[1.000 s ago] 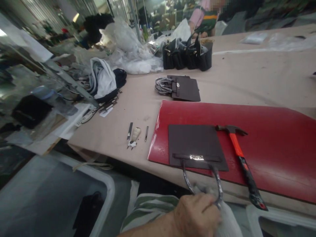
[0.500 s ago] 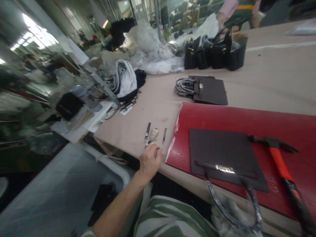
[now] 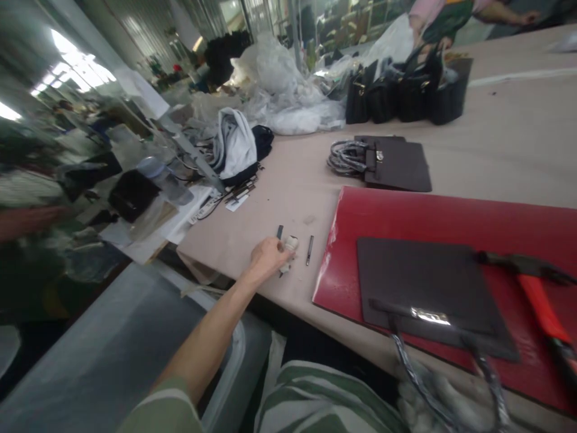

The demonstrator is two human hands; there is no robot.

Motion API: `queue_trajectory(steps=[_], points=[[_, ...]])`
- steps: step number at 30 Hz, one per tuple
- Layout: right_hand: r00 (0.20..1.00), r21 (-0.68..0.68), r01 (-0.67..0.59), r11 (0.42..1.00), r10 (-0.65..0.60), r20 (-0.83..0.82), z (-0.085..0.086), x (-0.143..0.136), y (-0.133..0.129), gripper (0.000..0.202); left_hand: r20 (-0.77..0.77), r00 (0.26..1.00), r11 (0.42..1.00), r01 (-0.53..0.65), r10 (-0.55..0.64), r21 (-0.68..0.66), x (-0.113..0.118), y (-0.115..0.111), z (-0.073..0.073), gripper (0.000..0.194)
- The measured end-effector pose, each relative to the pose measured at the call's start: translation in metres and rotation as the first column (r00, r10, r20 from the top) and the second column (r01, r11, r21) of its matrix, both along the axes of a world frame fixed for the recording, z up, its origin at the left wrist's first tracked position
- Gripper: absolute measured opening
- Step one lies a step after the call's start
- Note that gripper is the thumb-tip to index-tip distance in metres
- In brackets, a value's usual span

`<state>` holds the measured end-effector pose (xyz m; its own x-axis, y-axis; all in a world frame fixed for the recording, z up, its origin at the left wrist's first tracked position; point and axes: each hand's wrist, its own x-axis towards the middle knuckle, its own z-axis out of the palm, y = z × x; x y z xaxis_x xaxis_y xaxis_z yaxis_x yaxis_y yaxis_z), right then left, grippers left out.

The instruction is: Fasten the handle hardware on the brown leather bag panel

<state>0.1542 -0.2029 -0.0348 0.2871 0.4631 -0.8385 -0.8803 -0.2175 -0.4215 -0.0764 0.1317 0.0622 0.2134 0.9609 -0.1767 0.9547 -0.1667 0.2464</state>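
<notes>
My left hand (image 3: pixel 269 257) reaches over the table's near edge, fingers bent round a small pale lumpy object (image 3: pixel 292 242), whose kind I cannot make out. Partly behind the fingers lies a dark, flat, narrow tool (image 3: pixel 280 232). Just to the right rests a thin pen-like metal tool (image 3: pixel 309 250). My right hand (image 3: pixel 426 397), in a greyish-white glove, is low at the frame's bottom by the wrapped handles (image 3: pixel 412 370) of a dark brown bag panel (image 3: pixel 424 270); its fingers are blurred and partly hidden. The panel, with a shiny metal clasp (image 3: pixel 430 316), lies flat.
Under the panel is a red mat (image 3: pixel 406 210); a red-handled hammer (image 3: pixel 541 307) lies on its right. Beyond are stacked brown bag panels (image 3: pixel 403 165), black handbags (image 3: pixel 410 93) and plastic wrapping (image 3: pixel 279 90). A co-worker's arm (image 3: pixel 507 13) shows at the back. A grey bin (image 3: pixel 103 355) stands left.
My left hand has moved forward from the table edge onto the pale object and closed round it. The view has shifted slightly left. My gloved right hand stays by the bag handles.
</notes>
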Motion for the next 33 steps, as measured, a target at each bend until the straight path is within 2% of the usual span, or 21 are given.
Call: queue_trajectory(steps=[4,8,11,13,14,15,17,19,20,21,23,25,27,30,33], points=[[0.992,0.179,0.003,0.984,0.020,-0.127,0.026,-0.008,-0.001,0.038,-0.170,0.983,0.993,0.058,-0.075,-0.104,0.017,0.003,-0.002,0.037],[0.989,0.299,-0.023,0.954,0.067,-0.136,0.038,-0.018,-0.007,0.045,-0.177,0.977,0.989,0.099,-0.117,-0.112,0.015,0.005,-0.007,0.035],[0.984,0.422,-0.053,0.905,0.120,-0.133,0.036,-0.025,-0.014,0.051,-0.074,0.994,0.996,0.078,-0.081,-0.037,0.004,0.001,-0.004,0.031],[0.981,0.479,-0.094,0.873,0.162,-0.103,0.031,-0.029,-0.019,0.054,0.150,0.989,1.000,0.007,-0.003,-0.025,-0.002,-0.006,0.000,0.029],[0.979,0.487,-0.116,0.865,0.182,-0.091,0.028,-0.030,-0.022,0.053,0.315,0.947,0.997,-0.041,0.059,-0.065,-0.002,-0.011,0.002,0.030],[0.977,0.486,-0.130,0.864,0.195,-0.085,0.023,-0.032,-0.024,0.053,0.489,0.862,0.988,-0.073,0.132,-0.137,-0.001,-0.017,0.004,0.032],[0.976,0.475,-0.136,0.869,0.200,-0.087,0.015,-0.034,-0.027,0.054,0.758,0.590,0.948,-0.043,0.278,-0.314,0.009,-0.033,0.008,0.043],[0.977,0.485,-0.121,0.866,0.190,-0.096,0.008,-0.034,-0.026,0.063,0.865,0.329,0.901,0.082,0.380,-0.427,0.026,-0.052,0.009,0.054],[0.977,0.495,-0.115,0.861,0.189,-0.102,0.006,-0.034,-0.024,0.066,0.880,0.233,0.879,0.149,0.414,-0.452,0.037,-0.061,0.008,0.057],[0.975,0.509,-0.114,0.853,0.194,-0.108,0.005,-0.033,-0.021,0.066,0.882,0.161,0.858,0.207,0.444,-0.470,0.049,-0.071,0.007,0.060],[0.969,0.546,-0.118,0.830,0.215,-0.118,0.006,-0.031,-0.013,0.060,0.865,0.083,0.818,0.292,0.495,-0.496,0.071,-0.087,0.001,0.062],[0.966,0.584,-0.129,0.801,0.235,-0.110,0.009,-0.029,-0.004,0.053,0.854,0.065,0.791,0.346,0.516,-0.505,0.089,-0.100,-0.007,0.063],[0.967,0.604,-0.148,0.783,0.242,-0.076,0.016,-0.029,0.005,0.050,0.865,0.090,0.786,0.380,0.494,-0.488,0.102,-0.110,-0.016,0.062],[0.970,0.579,-0.196,0.791,0.244,-0.004,0.028,-0.030,0.016,0.046,0.891,0.185,0.781,0.430,0.415,-0.453,0.111,-0.118,-0.028,0.058],[0.964,0.479,-0.259,0.839,0.255,0.074,0.042,-0.032,0.028,0.040,0.899,0.275,0.763,0.477,0.341,-0.436,0.111,-0.122,-0.030,0.059]])
